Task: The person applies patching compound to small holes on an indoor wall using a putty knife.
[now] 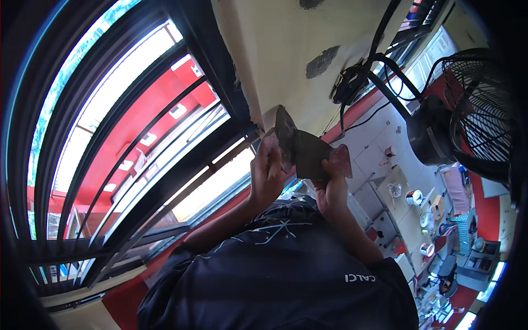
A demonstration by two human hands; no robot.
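In front of my chest, both hands hold up a dark grey sheet [312, 155] that looks like sandpaper. My left hand [266, 171] grips its left part, which is bent and creased and stands up in a point. At the right end my right hand [333, 190] pinches the sheet with the thumb on its face. A reddish patch shows at the corner beyond that thumb. Whether the sheet is one piece or two overlapping pieces I cannot tell. Just beyond my hands rises a cream wall [286, 60] with rough grey patches [322, 61].
A dark barred window [165, 110] fills the left side. A black wall fan [440, 126] with hanging cables juts out at the right. Far below on the right, a table [393, 192] bears tubs [414, 197], and a dark chair [446, 269] stands near other clutter.
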